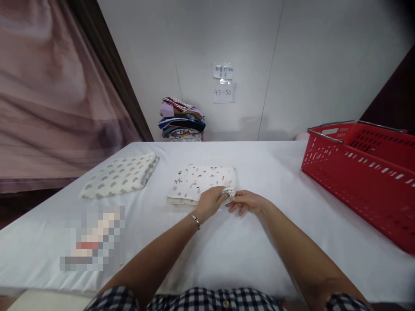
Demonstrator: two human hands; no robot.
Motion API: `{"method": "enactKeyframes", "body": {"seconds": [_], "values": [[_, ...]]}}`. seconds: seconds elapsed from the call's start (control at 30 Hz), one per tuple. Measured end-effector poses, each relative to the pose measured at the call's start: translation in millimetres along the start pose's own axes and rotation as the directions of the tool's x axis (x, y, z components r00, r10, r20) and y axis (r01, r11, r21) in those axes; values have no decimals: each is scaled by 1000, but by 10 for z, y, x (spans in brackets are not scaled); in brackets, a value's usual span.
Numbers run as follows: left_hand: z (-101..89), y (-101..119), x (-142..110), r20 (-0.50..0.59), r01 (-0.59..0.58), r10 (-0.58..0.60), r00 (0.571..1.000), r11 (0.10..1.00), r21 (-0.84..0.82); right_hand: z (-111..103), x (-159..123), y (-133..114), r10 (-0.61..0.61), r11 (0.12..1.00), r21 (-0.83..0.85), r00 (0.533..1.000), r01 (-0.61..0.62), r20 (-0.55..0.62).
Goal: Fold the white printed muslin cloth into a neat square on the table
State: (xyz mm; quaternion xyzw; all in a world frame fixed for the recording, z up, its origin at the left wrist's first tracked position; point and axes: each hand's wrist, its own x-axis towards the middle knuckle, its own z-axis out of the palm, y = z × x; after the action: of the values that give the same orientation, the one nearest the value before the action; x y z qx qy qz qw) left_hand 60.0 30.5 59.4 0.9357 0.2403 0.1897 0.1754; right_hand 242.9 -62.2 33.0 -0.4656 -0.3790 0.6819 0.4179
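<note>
A folded white cloth [197, 177] with small printed motifs lies flat in the middle of the table. At its near right corner my left hand [210, 202] is closed, with thumb and fingers gripping the bunched layers. My right hand [247, 202] meets the same corner from the right, its thumb and forefinger pinching the cloth's edge while the other fingers hang loosely below. The fingertips of both hands are partly hidden by the fabric. To the left lies another folded cloth [119, 175], cream with grey cloud-like shapes.
A red plastic basket [359, 185] with metal handles stands on the right of the white-covered table [259, 259]. A blurred-out item [94, 237] lies at the near left. Beyond the far edge rises a stack of folded fabrics [182, 123]. Paper notes [223, 92] hang on the wall.
</note>
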Motion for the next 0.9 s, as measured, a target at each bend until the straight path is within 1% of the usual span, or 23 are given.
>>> {"method": "enactKeyframes", "body": {"seconds": [0.1, 0.17, 0.37, 0.47, 0.53, 0.6, 0.63, 0.7, 0.8, 0.83, 0.9], "values": [[28, 18, -25, -20, 25, -25, 999, 999, -24, 24, 13, 8, -13, 1000, 25, 998, 12, 57], [42, 25, -42, -30, 43, -45, 999, 998, -51, 27, 15, 12, -18, 999, 47, 998, 15, 59], [27, 62, -82, -6, 47, -49, 999, 984, -173, 44, 32, 7, 25, 994, 109, 1000, -25, 2], [4, 91, -81, 29, 45, -40, 999, 978, -201, 90, 50, 1, 45, 995, 90, 995, -38, -84], [-1, 98, -69, 26, 37, -33, 999, 984, -174, 121, 51, -7, 67, 996, 62, 984, -57, -164], [8, 93, -55, -26, 14, -17, 1000, 994, -110, 135, 33, -21, 79, 997, 37, 973, -73, -218], [17, 88, -49, -62, -10, 6, 998, 998, -63, 133, 18, -29, 83, 996, 31, 972, -78, -221], [48, 81, -45, -94, -96, 100, 990, 994, 48, 113, -20, -44, 85, 996, 45, 979, -78, -186], [122, 84, -66, -32, -246, 255, 966, 953, 175, 66, -73, -52, 106, 992, 83, 986, -95, -132], [150, 88, -78, -9, -270, 277, 961, 943, 194, 51, -87, -51, 111, 991, 86, 987, -101, -120], [196, 95, -100, 6, -265, 270, 963, 940, 214, 26, -116, -50, 108, 992, 78, 991, -102, -81]]}}
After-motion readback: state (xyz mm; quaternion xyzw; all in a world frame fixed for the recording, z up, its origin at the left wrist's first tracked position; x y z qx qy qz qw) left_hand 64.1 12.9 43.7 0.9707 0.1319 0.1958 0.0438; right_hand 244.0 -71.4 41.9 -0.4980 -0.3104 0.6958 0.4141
